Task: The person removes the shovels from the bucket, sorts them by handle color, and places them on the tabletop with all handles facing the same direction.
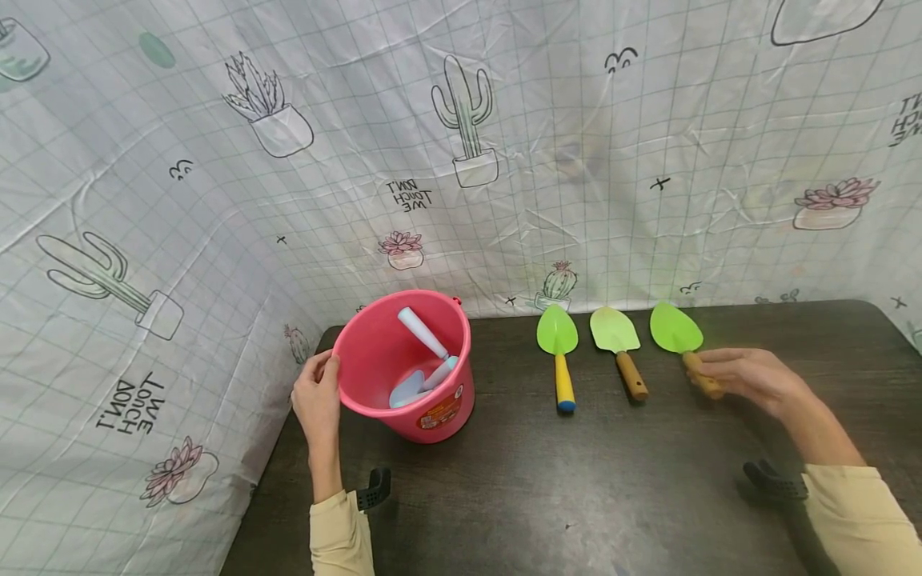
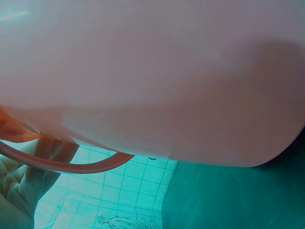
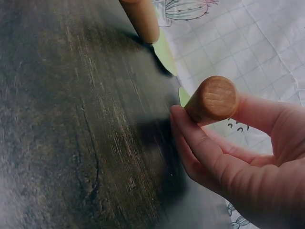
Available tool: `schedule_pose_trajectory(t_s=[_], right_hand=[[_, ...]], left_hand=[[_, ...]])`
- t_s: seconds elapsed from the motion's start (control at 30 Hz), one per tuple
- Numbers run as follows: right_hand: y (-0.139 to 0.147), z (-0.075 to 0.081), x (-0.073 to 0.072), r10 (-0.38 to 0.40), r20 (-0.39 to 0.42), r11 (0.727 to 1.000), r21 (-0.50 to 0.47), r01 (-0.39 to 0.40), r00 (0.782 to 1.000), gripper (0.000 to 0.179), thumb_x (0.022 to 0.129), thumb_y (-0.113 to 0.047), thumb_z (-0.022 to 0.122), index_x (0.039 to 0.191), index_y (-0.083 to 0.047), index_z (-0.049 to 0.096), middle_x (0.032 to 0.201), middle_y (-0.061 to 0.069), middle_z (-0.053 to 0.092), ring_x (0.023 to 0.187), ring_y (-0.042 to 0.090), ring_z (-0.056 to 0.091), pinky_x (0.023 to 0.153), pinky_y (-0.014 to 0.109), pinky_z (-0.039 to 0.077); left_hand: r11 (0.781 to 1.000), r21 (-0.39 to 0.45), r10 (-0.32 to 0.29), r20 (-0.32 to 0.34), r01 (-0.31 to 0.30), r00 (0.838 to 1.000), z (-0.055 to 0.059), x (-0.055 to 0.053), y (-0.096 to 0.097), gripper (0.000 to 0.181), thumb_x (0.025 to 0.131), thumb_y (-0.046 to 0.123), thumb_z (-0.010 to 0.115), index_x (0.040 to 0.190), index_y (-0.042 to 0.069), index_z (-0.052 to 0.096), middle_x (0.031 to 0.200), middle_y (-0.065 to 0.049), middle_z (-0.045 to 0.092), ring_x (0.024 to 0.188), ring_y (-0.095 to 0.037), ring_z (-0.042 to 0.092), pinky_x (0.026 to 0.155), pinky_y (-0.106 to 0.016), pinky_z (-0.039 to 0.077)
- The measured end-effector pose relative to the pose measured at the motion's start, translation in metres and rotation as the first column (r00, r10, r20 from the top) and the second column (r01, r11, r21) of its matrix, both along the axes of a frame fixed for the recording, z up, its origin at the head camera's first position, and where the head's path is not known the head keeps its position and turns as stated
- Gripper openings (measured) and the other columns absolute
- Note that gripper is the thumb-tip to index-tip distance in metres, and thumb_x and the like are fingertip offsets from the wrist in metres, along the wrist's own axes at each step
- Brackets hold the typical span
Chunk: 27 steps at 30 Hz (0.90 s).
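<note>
A pink bucket (image 1: 461, 388) stands at the left of the table, tilted toward my left hand (image 1: 318, 400), which grips its rim. Inside the bucket lie pale blue and white plastic tools, one with a white handle (image 1: 421, 331). At the right, my right hand (image 1: 756, 382) pinches the wooden handle (image 3: 218, 99) of a green trowel (image 1: 675, 328) between thumb and fingers. Left of it lie a pale green trowel (image 1: 615, 330) with a wooden handle and a green trowel (image 1: 558, 330) with a yellow, blue-tipped handle. In the left wrist view the bucket's wall (image 2: 157, 95) hides much.
The dark wooden table (image 1: 547, 496) meets a white grid-patterned cloth (image 1: 562, 120) at the back and on the left. This cloth carries drawings of potted plants. Black wrist straps (image 1: 374, 490) show on both arms.
</note>
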State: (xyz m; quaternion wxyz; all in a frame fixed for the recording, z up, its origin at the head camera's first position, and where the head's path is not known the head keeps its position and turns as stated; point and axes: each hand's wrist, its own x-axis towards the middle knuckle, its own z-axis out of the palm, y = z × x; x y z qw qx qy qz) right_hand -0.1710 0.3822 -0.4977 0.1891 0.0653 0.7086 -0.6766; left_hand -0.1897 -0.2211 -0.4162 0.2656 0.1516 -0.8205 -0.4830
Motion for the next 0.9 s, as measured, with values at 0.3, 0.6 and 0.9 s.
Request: schedule_pose_trajectory(t_s=[0.3, 0.6, 0.9], right_hand=[[-0.010, 0.006, 0.001, 0.031, -0.069, 0.967, 0.254, -0.012, 0.997, 0.061, 0.100, -0.013, 0.066, 0.138, 0.029, 0.041, 0.106, -0.006, 0.072, 0.089, -0.002, 0.067, 0.079, 0.023, 0.055], [-0.020, 0.014, -0.003, 0.051, -0.065, 0.924, 0.382, -0.022, 0.997, 0.060, 0.100, -0.013, 0.066, 0.135, 0.030, 0.042, 0.122, 0.027, 0.066, 0.086, -0.004, 0.064, 0.078, 0.025, 0.057], [-0.022, 0.013, -0.006, 0.065, -0.046, 0.907, 0.419, -0.040, 0.997, 0.055, 0.101, -0.012, 0.062, 0.132, 0.030, 0.045, 0.117, 0.025, 0.070, 0.088, 0.002, 0.067, 0.077, 0.028, 0.058]], left_hand=[[1.000, -0.002, 0.000, 0.013, 0.000, 1.000, 0.001, 0.001, 0.001, 0.029, 0.101, 0.019, 0.061, 0.118, 0.001, 0.076, 0.103, -0.019, 0.076, 0.076, 0.002, 0.059, 0.069, -0.015, 0.043], [1.000, 0.009, -0.004, -0.001, 0.004, 1.000, 0.001, 0.001, 0.001, 0.029, 0.102, 0.019, 0.061, 0.118, 0.001, 0.076, 0.104, -0.020, 0.076, 0.077, 0.002, 0.060, 0.068, -0.014, 0.044], [1.000, 0.001, 0.003, -0.004, -0.003, 1.000, 0.000, 0.000, 0.001, 0.029, 0.101, 0.019, 0.061, 0.118, 0.001, 0.076, 0.104, -0.019, 0.076, 0.078, 0.000, 0.061, 0.069, -0.015, 0.044]])
